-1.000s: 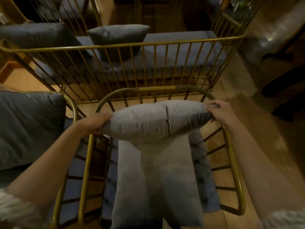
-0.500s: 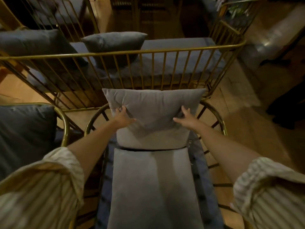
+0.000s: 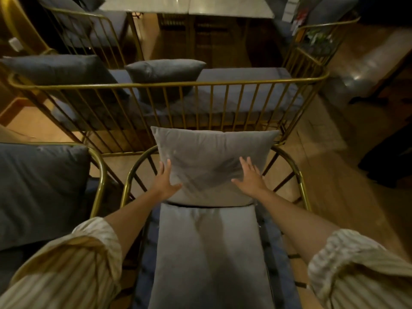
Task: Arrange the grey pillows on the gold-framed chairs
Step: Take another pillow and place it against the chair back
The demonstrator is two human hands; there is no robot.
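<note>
Fingers spread flat: our left hand (image 3: 166,182) and right hand (image 3: 250,177) press palms on the lower corners of the grey pillow (image 3: 214,161), gripping nothing. Pillow stands upright against the gold-framed chair (image 3: 302,186) back, above the seat cushion (image 3: 209,253). Both forearms extended; striped sleeves (image 3: 73,270) cut off below.

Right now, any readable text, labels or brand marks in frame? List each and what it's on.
None readable.
Grey pillow, both hands, gold-framed chair: no print or tags visible.
Colourful items on the far shelf at top right: may carry print, too blurred and small to read.
</note>
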